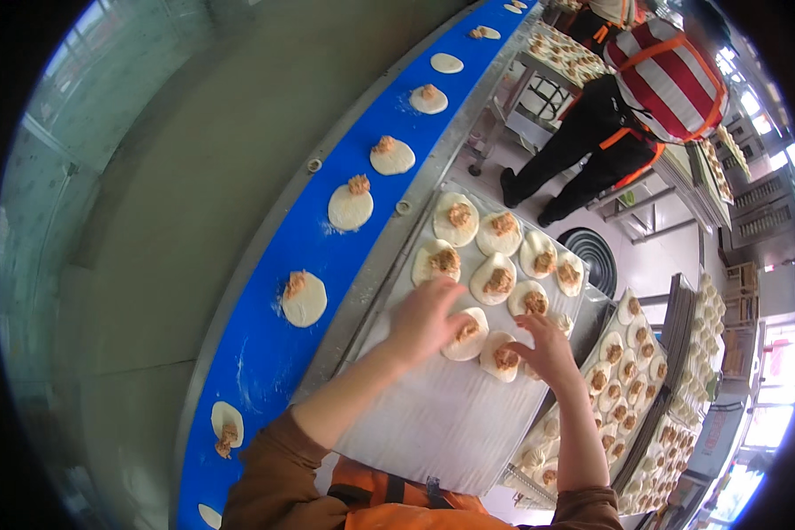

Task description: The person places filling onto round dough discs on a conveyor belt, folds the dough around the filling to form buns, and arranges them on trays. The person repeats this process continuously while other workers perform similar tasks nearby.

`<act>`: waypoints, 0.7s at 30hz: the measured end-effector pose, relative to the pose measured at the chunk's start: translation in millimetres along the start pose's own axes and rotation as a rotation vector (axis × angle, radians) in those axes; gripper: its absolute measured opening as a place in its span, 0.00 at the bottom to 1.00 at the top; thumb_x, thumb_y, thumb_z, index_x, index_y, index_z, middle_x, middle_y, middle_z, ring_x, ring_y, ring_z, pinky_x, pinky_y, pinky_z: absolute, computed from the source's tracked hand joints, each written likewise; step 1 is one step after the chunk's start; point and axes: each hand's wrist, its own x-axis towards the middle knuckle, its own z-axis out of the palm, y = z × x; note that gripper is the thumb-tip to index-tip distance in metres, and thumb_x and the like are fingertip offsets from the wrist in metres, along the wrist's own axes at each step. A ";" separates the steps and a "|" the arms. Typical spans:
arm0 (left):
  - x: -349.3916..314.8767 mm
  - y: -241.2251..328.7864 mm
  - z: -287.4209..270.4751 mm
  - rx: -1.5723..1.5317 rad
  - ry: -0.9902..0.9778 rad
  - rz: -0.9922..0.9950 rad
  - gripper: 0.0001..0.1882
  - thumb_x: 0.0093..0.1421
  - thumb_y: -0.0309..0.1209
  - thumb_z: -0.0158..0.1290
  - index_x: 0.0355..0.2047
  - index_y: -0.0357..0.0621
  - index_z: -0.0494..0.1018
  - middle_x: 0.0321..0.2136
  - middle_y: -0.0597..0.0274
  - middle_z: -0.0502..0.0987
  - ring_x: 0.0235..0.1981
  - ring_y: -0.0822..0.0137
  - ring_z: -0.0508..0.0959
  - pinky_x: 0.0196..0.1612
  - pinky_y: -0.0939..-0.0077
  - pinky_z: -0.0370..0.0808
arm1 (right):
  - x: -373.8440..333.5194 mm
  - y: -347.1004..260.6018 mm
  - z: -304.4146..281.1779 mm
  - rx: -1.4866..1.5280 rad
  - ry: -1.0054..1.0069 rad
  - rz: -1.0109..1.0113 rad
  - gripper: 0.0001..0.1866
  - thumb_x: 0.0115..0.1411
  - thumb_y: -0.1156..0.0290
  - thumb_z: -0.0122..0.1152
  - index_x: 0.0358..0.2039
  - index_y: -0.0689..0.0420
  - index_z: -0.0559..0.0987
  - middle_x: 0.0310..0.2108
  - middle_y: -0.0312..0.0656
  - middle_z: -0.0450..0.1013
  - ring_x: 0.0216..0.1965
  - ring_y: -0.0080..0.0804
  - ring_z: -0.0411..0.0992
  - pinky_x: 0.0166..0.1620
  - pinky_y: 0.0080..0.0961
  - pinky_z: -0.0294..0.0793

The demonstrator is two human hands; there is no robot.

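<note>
A sheet-lined tray (411,415) in front of me carries several pale dough rounds topped with brownish filling. Over its left part is my left hand (426,320), fingers and thumb apart, the thumb at the edge of a filled dough round (470,346). My right hand (548,352) is spread over the right side, its thumb beside the filling of another dough round (496,367). A third filled dough round (528,296) lies just beyond the right fingertips. Neither hand is lifting anything. The right hand partly covers more dough at the tray's right edge.
A blue conveyor belt (261,353) runs along the left, bearing spaced dough rounds, most with filling. More trays of filled dough (623,380) stand at the right. Ahead right, a person in a red-and-white striped top (667,79) stands near racks. A black round coiled object (589,256) is on the floor.
</note>
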 end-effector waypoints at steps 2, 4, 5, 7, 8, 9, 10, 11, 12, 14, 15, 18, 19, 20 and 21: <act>9.5 -43.5 -46.3 -0.079 0.127 -0.162 0.19 0.57 0.31 0.62 0.48 0.40 0.74 0.50 0.49 0.74 0.53 0.46 0.73 0.54 0.57 0.72 | 14.2 -15.1 -10.4 0.072 0.063 -0.128 0.22 0.55 0.65 0.71 0.50 0.54 0.79 0.44 0.43 0.78 0.47 0.41 0.77 0.50 0.36 0.76; 25.8 -90.0 -85.5 0.099 0.370 -0.263 0.16 0.58 0.30 0.61 0.45 0.41 0.74 0.50 0.51 0.74 0.53 0.45 0.72 0.52 0.56 0.72 | 39.9 -35.5 -13.8 0.192 0.028 -0.166 0.20 0.57 0.67 0.69 0.51 0.55 0.79 0.42 0.43 0.79 0.44 0.41 0.79 0.47 0.34 0.77; 32.9 -109.9 -97.6 0.255 0.506 -0.265 0.15 0.58 0.29 0.62 0.44 0.40 0.75 0.49 0.53 0.75 0.52 0.45 0.73 0.51 0.56 0.73 | 56.6 -49.2 -9.0 0.217 0.025 -0.211 0.20 0.58 0.68 0.69 0.51 0.55 0.79 0.41 0.44 0.80 0.43 0.41 0.79 0.46 0.34 0.77; 44.5 -138.3 -104.5 0.504 0.537 -0.186 0.14 0.57 0.28 0.62 0.43 0.42 0.75 0.46 0.55 0.76 0.50 0.47 0.74 0.50 0.56 0.74 | 102.4 -80.1 6.8 0.335 0.029 -0.413 0.19 0.61 0.69 0.65 0.52 0.55 0.78 0.39 0.45 0.80 0.41 0.41 0.79 0.46 0.34 0.77; 44.4 -148.9 -107.8 0.614 0.507 -0.194 0.14 0.56 0.28 0.62 0.43 0.42 0.75 0.44 0.56 0.76 0.50 0.48 0.74 0.49 0.55 0.74 | 130.9 -98.3 20.3 0.339 -0.009 -0.400 0.18 0.62 0.69 0.63 0.53 0.55 0.78 0.38 0.45 0.80 0.40 0.41 0.79 0.45 0.34 0.78; 39.4 -157.0 -112.0 0.604 0.452 -0.145 0.14 0.55 0.28 0.62 0.42 0.43 0.75 0.43 0.56 0.76 0.49 0.49 0.74 0.48 0.55 0.74 | 161.4 -117.9 37.4 0.305 0.026 -0.411 0.18 0.63 0.68 0.62 0.53 0.55 0.77 0.38 0.46 0.80 0.41 0.42 0.79 0.45 0.34 0.78; 30.9 -161.3 -115.2 0.578 0.358 -0.139 0.14 0.55 0.27 0.62 0.42 0.44 0.76 0.43 0.57 0.76 0.49 0.50 0.74 0.48 0.55 0.74 | 192.8 -135.5 51.4 0.292 -0.018 -0.423 0.19 0.63 0.68 0.61 0.54 0.55 0.77 0.44 0.47 0.79 0.44 0.43 0.78 0.47 0.36 0.77; 22.1 -163.5 -117.4 0.548 0.218 -0.186 0.14 0.54 0.27 0.62 0.42 0.44 0.76 0.42 0.57 0.76 0.48 0.51 0.74 0.48 0.55 0.74 | 220.4 -153.9 69.9 0.251 0.050 -0.433 0.19 0.63 0.67 0.61 0.55 0.53 0.77 0.47 0.46 0.78 0.45 0.44 0.77 0.48 0.36 0.76; 11.5 -164.8 -121.1 0.558 0.120 -0.264 0.13 0.53 0.26 0.62 0.40 0.46 0.77 0.39 0.58 0.75 0.47 0.52 0.75 0.46 0.56 0.74 | 242.6 -170.8 89.8 0.211 0.101 -0.419 0.19 0.64 0.66 0.61 0.56 0.51 0.76 0.50 0.46 0.76 0.46 0.44 0.77 0.49 0.36 0.76; -20.0 -161.7 -129.2 0.496 0.130 -0.264 0.12 0.53 0.26 0.62 0.39 0.45 0.76 0.41 0.57 0.75 0.47 0.51 0.74 0.47 0.56 0.74 | 270.8 -195.1 122.4 0.093 0.228 -0.449 0.19 0.64 0.61 0.60 0.54 0.51 0.78 0.55 0.46 0.73 0.49 0.47 0.75 0.51 0.39 0.76; -37.1 -158.3 -132.6 0.467 0.142 -0.252 0.12 0.53 0.26 0.62 0.38 0.44 0.76 0.42 0.56 0.76 0.48 0.51 0.74 0.47 0.56 0.74 | 278.7 -204.0 134.6 0.052 0.231 -0.427 0.19 0.63 0.59 0.61 0.52 0.52 0.79 0.54 0.45 0.74 0.50 0.47 0.75 0.51 0.40 0.76; -92.4 -144.8 -138.0 0.441 0.326 -0.135 0.12 0.54 0.26 0.63 0.38 0.43 0.76 0.46 0.53 0.76 0.49 0.49 0.74 0.49 0.57 0.73 | 289.2 -226.1 154.6 -0.086 0.049 -0.169 0.22 0.60 0.50 0.63 0.47 0.52 0.82 0.49 0.45 0.77 0.50 0.47 0.76 0.50 0.41 0.77; -106.9 -143.8 -142.7 0.411 0.306 -0.182 0.14 0.53 0.27 0.64 0.40 0.43 0.75 0.47 0.53 0.75 0.49 0.49 0.74 0.50 0.57 0.73 | 291.6 -232.9 154.9 -0.102 -0.096 -0.087 0.25 0.58 0.46 0.64 0.47 0.51 0.83 0.47 0.45 0.79 0.48 0.47 0.78 0.49 0.42 0.78; -119.1 -144.4 -149.6 0.387 0.301 -0.221 0.17 0.53 0.27 0.65 0.42 0.43 0.74 0.47 0.52 0.75 0.50 0.48 0.73 0.51 0.57 0.73 | 289.5 -238.7 155.8 -0.129 -0.151 -0.056 0.29 0.54 0.41 0.66 0.47 0.51 0.83 0.42 0.46 0.81 0.45 0.47 0.79 0.46 0.41 0.79; -127.9 -145.2 -154.1 0.340 0.275 -0.340 0.19 0.52 0.27 0.66 0.44 0.42 0.74 0.48 0.51 0.75 0.50 0.48 0.73 0.51 0.57 0.73 | 289.9 -245.3 153.9 -0.173 -0.314 -0.032 0.31 0.53 0.40 0.66 0.48 0.51 0.83 0.44 0.46 0.81 0.45 0.46 0.79 0.46 0.40 0.79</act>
